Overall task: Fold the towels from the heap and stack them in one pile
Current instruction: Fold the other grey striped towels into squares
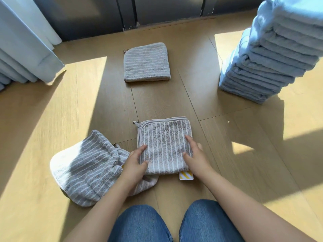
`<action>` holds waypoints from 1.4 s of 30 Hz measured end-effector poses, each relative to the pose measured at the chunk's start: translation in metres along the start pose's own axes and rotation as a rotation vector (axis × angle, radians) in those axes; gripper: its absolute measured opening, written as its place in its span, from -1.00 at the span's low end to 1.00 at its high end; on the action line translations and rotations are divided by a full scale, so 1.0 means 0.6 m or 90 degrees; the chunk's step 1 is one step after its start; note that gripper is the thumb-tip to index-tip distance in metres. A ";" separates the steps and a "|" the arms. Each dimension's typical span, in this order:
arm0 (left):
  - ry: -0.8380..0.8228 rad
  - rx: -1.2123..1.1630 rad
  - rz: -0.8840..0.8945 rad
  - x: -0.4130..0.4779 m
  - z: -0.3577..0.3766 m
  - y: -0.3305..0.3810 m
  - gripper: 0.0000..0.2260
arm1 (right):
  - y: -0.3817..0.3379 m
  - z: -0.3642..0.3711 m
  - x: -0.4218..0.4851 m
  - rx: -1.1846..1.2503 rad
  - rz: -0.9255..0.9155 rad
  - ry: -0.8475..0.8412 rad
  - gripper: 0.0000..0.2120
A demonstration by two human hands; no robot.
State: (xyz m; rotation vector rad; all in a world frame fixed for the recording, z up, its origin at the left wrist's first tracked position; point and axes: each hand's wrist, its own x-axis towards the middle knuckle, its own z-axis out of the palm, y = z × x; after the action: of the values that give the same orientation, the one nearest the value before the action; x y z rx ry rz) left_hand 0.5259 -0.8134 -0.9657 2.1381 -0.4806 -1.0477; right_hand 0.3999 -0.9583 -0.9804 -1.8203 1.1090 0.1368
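A folded grey towel with white stripes [164, 137] lies on the wooden floor in front of my knees, a yellow-striped tag [186, 175] poking out at its near edge. My left hand [134, 163] grips its near left corner, thumb on top. My right hand [195, 154] grips its right edge, fingers on top. To the left lies a loose heap of the same striped towels [83, 165], partly under my left wrist. Farther away a folded striped towel [146, 62] lies flat on the floor.
A tall leaning stack of folded light blue towels [272, 55] stands at the right. Pale curtains [26, 41] hang at the left, with a dark wall behind. My knees in blue jeans [174, 222] are at the bottom.
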 end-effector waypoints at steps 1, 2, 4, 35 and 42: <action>0.000 0.019 0.001 0.008 -0.001 0.003 -0.50 | -0.003 0.001 0.008 -0.020 -0.002 0.000 -0.46; -0.001 0.043 0.006 0.017 -0.002 0.008 -0.49 | -0.007 0.001 0.016 -0.037 -0.006 0.004 -0.46; -0.010 0.100 0.019 0.039 -0.005 0.019 -0.46 | -0.018 -0.001 0.033 -0.053 -0.020 0.017 -0.46; 0.179 0.144 0.093 0.412 -0.205 0.160 -0.75 | -0.278 -0.086 0.415 -0.010 -0.087 0.068 -0.58; 0.255 0.147 0.073 0.343 -0.221 0.107 -0.46 | -0.264 -0.105 0.359 -0.027 -0.101 0.212 -0.58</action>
State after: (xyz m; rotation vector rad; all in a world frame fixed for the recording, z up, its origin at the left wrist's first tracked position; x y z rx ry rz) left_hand 0.7543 -0.9225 -0.9728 2.4129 -0.5406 -0.4986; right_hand 0.6186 -1.1220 -0.9534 -2.0091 1.1886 -0.2473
